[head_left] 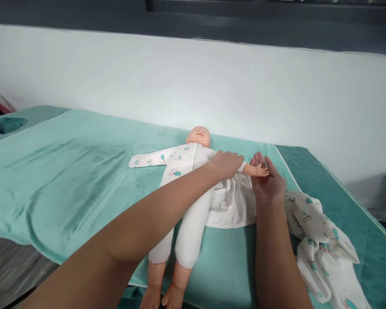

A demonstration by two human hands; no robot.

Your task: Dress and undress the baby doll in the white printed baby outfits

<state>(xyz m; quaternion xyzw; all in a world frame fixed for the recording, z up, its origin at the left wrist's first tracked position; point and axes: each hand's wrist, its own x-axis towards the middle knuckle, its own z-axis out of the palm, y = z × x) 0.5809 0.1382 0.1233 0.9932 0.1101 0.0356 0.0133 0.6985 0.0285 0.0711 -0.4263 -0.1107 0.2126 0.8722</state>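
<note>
A baby doll (193, 240) lies on its back with its head away from me. It wears a white printed shirt (182, 165); one sleeve covers its arm on the left, and the shirt's other half spreads out beside the body. My left hand (227, 165) reaches across the doll, fingers closed around its sleeved arm on the right. From the sleeve end, the doll's bare forearm and hand (259, 171) stick out. Palm up with fingers apart, my right hand (269, 180) is beside and under the doll's hand, seemingly touching it. My left fingers hide most of that sleeve.
Crumpled white printed clothing (321, 240) lies to the right of my right forearm. A light green cloth (83, 171) covers the bed, with a darker green cover (334, 184) at the right. Behind stands a white wall (193, 81) with a dark ledge above.
</note>
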